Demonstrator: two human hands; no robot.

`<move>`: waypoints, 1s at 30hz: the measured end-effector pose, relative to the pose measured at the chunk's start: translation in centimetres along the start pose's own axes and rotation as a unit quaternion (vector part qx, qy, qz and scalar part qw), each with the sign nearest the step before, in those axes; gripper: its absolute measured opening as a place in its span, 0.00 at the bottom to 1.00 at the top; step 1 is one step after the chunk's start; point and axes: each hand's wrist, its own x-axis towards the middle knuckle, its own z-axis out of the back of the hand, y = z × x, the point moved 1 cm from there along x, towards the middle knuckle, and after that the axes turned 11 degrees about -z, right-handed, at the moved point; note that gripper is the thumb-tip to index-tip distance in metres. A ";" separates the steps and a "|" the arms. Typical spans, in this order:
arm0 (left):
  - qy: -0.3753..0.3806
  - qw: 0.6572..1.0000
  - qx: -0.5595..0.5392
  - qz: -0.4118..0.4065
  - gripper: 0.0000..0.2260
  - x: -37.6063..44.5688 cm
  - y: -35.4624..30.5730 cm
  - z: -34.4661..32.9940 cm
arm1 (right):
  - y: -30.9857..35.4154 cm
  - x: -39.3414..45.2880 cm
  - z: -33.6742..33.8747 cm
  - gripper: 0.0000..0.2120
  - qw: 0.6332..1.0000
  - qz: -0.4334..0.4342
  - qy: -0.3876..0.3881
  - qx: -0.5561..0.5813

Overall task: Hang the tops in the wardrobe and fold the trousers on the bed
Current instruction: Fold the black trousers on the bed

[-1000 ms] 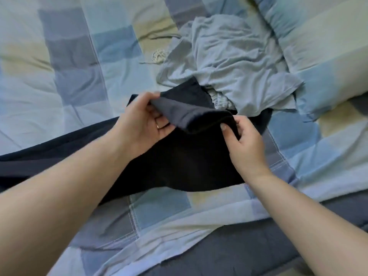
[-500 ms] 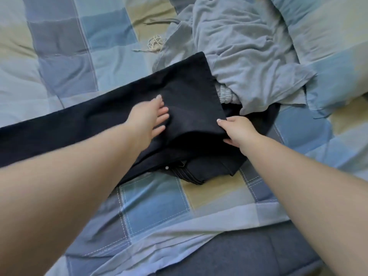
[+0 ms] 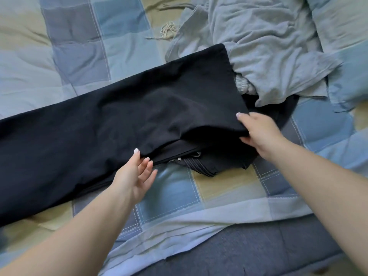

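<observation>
Right hand (image 3: 258,134) has its grip clamped on the hem corner of the dark navy woven trousers (image 3: 119,124), thumb on top and fingers tucked under the cloth. Left hand (image 3: 135,172) isn't gripping anything, fingers loose and spread, with the tips just touching the near edge of the folded-over leg. The trousers lie stretched across the pastel checked quilt (image 3: 219,188) on the bed, one leg doubled back so its end sits over the waistband, which pokes out bunched underneath with a button showing.

What I'd worry about: that lumpy waistband. If the fold gets pressed down as is, it'll probably end up crooked with a ridge in the middle. Also only one corner is actually held, so a tug from the right could drag the top layer out of line with the one below. And the far hem is touching the crumpled pale grey cotton top (image 3: 268,46), so any sliding that way could catch it and pull it along.
</observation>
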 end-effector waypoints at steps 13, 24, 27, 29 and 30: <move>0.047 0.994 -0.061 -0.080 0.05 -3.7 2.9 1.0 | -4.1 -0.8 6.3 0.09 0.977 -0.045 -0.113 0.177; 0.011 1.000 -0.013 -0.018 0.04 -0.9 3.2 5.0 | -6.4 -1.9 7.9 0.08 0.948 -0.240 0.046 0.202; 0.023 0.998 0.010 -0.061 0.06 -0.7 4.0 6.1 | -6.2 -2.0 9.1 0.06 0.962 -0.199 0.032 0.183; 0.015 0.995 0.060 -0.073 0.09 -1.1 5.3 7.1 | -6.7 -2.1 8.7 0.04 0.966 -0.169 -0.013 0.195; 0.011 0.994 0.082 -0.070 0.11 -1.3 5.9 7.5 | -7.3 -2.2 8.2 0.03 0.964 -0.167 -0.033 0.204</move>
